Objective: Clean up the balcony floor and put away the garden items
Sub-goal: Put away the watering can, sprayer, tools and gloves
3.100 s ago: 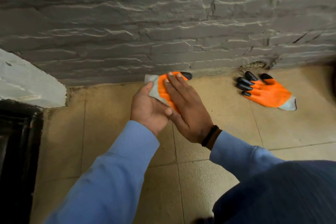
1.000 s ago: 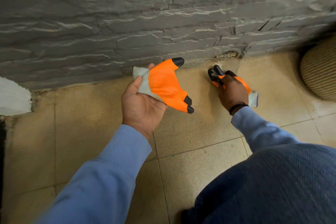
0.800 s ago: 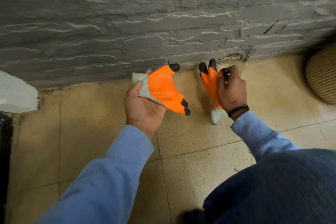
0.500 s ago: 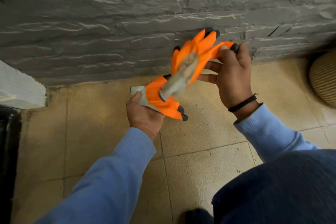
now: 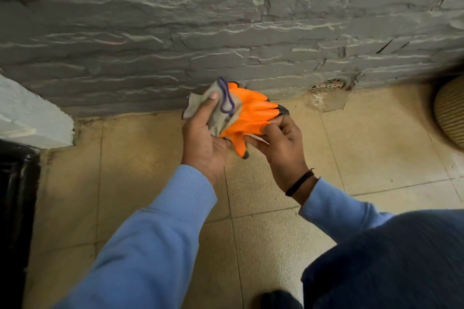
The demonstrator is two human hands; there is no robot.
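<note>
At nine o'clock a dark opening (image 5: pixel 15 208) and a white ledge (image 5: pixel 30 113) close off the left edge of the tiled floor (image 5: pixel 140 173). Just left of centre the left hand (image 5: pixel 203 138) has its thumb pressed over the grey cuffs of the garden gloves (image 5: pixel 248 113), fingers curled beneath — a firm grip on that end of the bundle. The gloves are off the floor, held between both hands close to the foot of the grey stone wall (image 5: pixel 226 32) at twelve o'clock. The right hand (image 5: pixel 281 143) pinches the orange finger ends, its fingertips closed on the fabric.

The step in hand looks like pairing the two gloves into one bundle. Next they probably want squaring up in a single grip and carrying off to storage; where that is does not show.

Toward two o'clock a floor drain (image 5: pixel 329 85) sits at the wall's base, and at three o'clock a ribbed round pot (image 5: pixel 452 118) crowds the right edge. Open tile lies at six o'clock, so backing away from the wall seems the easiest route.
</note>
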